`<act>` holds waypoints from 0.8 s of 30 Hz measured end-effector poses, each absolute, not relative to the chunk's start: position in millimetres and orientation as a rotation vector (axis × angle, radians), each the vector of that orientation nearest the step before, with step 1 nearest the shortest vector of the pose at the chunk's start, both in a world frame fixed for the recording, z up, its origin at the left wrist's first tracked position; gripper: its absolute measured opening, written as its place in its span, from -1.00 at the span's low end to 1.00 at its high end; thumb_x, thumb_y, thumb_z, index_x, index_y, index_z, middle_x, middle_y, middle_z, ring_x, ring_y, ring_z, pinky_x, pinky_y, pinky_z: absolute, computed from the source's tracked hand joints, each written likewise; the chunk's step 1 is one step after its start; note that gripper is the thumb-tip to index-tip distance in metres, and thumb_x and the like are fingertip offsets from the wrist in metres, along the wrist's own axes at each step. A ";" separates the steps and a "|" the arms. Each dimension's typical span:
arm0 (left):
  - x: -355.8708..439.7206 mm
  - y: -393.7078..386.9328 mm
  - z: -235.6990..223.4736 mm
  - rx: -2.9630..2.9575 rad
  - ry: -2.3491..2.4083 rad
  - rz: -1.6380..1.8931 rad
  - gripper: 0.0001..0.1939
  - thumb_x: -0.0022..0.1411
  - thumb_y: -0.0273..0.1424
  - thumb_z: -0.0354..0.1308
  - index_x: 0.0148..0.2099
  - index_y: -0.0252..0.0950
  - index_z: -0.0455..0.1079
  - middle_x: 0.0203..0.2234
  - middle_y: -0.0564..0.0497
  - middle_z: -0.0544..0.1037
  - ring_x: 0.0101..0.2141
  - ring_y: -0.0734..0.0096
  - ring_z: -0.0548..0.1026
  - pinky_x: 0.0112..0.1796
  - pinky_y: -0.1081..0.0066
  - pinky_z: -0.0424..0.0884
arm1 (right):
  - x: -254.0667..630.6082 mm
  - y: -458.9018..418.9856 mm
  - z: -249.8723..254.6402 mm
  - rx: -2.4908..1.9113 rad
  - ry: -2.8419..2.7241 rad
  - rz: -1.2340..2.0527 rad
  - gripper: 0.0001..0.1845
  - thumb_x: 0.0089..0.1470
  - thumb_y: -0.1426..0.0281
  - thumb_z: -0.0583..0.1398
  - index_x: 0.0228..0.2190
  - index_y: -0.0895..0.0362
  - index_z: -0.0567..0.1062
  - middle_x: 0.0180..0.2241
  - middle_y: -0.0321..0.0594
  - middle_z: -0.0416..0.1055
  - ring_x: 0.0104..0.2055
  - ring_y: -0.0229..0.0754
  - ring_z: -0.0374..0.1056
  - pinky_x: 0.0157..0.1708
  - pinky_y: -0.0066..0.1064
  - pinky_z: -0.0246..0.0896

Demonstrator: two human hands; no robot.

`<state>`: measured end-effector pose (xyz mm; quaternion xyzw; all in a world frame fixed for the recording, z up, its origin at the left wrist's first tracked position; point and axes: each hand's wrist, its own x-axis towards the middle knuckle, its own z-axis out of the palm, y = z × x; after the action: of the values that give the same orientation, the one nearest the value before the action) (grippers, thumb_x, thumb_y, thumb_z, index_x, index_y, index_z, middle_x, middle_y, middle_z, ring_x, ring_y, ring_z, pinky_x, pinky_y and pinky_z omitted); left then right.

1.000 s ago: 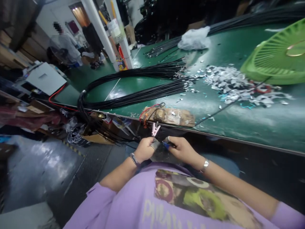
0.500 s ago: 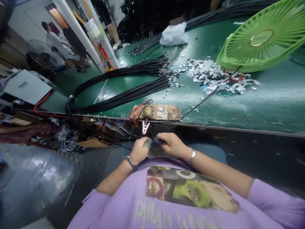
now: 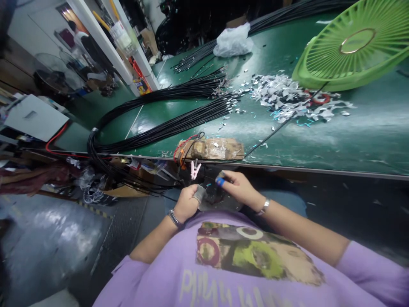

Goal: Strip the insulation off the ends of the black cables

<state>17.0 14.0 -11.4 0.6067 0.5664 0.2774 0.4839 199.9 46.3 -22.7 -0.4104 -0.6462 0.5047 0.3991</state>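
My left hand (image 3: 188, 201) is closed on a black cable (image 3: 171, 187) just below the table edge. A short light-blue wire end (image 3: 209, 185) sticks out past its thumb, which has a grey covering. To the right, apart from that end, is my right hand (image 3: 239, 188) with its fingers curled and the tips drawn together. A blue wrap and a grey covering show on its fingers. Whether anything small sits in that pinch is hidden. A pink clip (image 3: 194, 169) hangs at the table edge above my left hand.
On the green table (image 3: 319, 145) lie a bundle of black cables (image 3: 172, 128), a heap of silvery scraps (image 3: 277, 96) and a wooden block (image 3: 220, 149) at the edge. A green fan (image 3: 354, 42) stands right, a plastic bag (image 3: 233, 40) behind. A person (image 3: 79, 38) is far left.
My right hand has moved right and slightly up, away from my left hand, uncovering the light-blue wire end. My left hand stays almost in place.
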 end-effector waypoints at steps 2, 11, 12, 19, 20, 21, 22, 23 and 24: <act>16.6 11.6 -8.7 1.379 1.382 0.669 -0.61 0.16 -0.11 0.00 -0.56 -0.28 0.14 -0.77 0.19 0.15 -0.67 0.60 0.10 -0.58 0.54 0.08 | 204.3 48.8 -23.7 -1.083 -1.514 1.306 -0.74 -0.01 0.22 0.11 -0.59 0.11 0.30 -0.67 -0.38 0.20 -0.59 -0.32 0.09 -0.55 -0.47 0.07; 15.4 10.8 -5.8 1.313 1.297 0.645 -0.50 0.09 0.05 0.05 -0.56 -0.30 0.16 -0.76 0.21 0.13 -0.68 0.64 0.05 -0.60 0.54 0.05 | 190.3 39.7 -29.4 -1.054 -1.372 1.631 -0.63 -0.10 0.06 0.21 -0.45 0.14 0.42 -0.60 -0.35 0.25 -0.60 -0.34 0.11 -0.63 -0.49 0.06; 15.2 11.0 -5.5 1.322 1.289 0.633 -0.50 0.09 0.05 0.05 -0.56 -0.30 0.16 -0.76 0.20 0.13 -0.67 0.63 0.05 -0.60 0.54 0.06 | 189.6 39.5 -29.0 -1.070 -1.341 1.691 -0.60 -0.13 0.04 0.23 -0.46 0.14 0.41 -0.64 -0.39 0.20 -0.63 -0.36 0.06 -0.67 -0.50 0.01; 16.8 12.6 1.2 1.426 1.197 0.563 -0.50 0.08 0.03 0.08 -0.57 -0.31 0.22 -0.73 0.17 0.17 -0.62 0.59 0.14 -0.54 0.52 0.14 | 188.0 41.8 -25.0 -1.004 -1.135 2.019 -0.54 -0.29 0.05 0.32 -0.58 0.14 0.30 -0.76 -0.51 0.07 -0.71 -0.46 -0.09 -0.72 -0.56 -0.18; 17.2 12.7 1.9 1.437 1.176 0.546 -0.52 0.07 0.02 0.10 -0.57 -0.31 0.24 -0.73 0.17 0.17 -0.63 0.59 0.14 -0.54 0.52 0.14 | 187.7 42.0 -25.3 -0.998 -1.097 2.080 -0.53 -0.31 0.06 0.33 -0.60 0.14 0.28 -0.77 -0.52 0.05 -0.72 -0.47 -0.11 -0.73 -0.57 -0.21; 17.5 12.7 2.4 1.446 1.162 0.528 -0.53 0.06 0.02 0.11 -0.56 -0.31 0.25 -0.74 0.17 0.17 -0.63 0.59 0.14 -0.54 0.52 0.14 | 187.4 42.0 -25.7 -0.993 -1.058 2.131 -0.52 -0.32 0.07 0.34 -0.61 0.13 0.26 -0.77 -0.53 0.04 -0.72 -0.48 -0.13 -0.73 -0.57 -0.24; 17.6 12.6 2.6 1.454 1.157 0.514 -0.53 0.07 0.01 0.11 -0.55 -0.31 0.25 -0.75 0.17 0.17 -0.65 0.60 0.14 -0.55 0.52 0.14 | 187.1 41.7 -26.3 -0.987 -1.019 2.163 -0.52 -0.33 0.08 0.35 -0.60 0.13 0.24 -0.77 -0.54 0.03 -0.72 -0.48 -0.14 -0.73 -0.57 -0.27; 17.5 12.5 2.6 1.456 1.164 0.504 -0.54 0.08 0.00 0.09 -0.55 -0.31 0.25 -0.76 0.17 0.18 -0.66 0.60 0.14 -0.56 0.52 0.13 | 186.8 41.2 -26.8 -0.978 -0.987 2.174 -0.52 -0.32 0.08 0.35 -0.60 0.12 0.24 -0.77 -0.54 0.03 -0.72 -0.48 -0.14 -0.73 -0.57 -0.28; 17.3 12.4 2.5 1.453 1.181 0.494 -0.54 0.09 0.00 0.08 -0.56 -0.31 0.24 -0.76 0.17 0.19 -0.68 0.61 0.14 -0.58 0.53 0.13 | 186.5 40.5 -27.0 -0.971 -0.965 2.164 -0.52 -0.31 0.07 0.34 -0.58 0.12 0.24 -0.77 -0.54 0.03 -0.72 -0.48 -0.14 -0.72 -0.57 -0.28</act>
<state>17.3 12.4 2.5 0.6183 0.5026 0.2103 0.5664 186.5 40.5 -27.0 -0.3633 -0.3612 0.8096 0.2864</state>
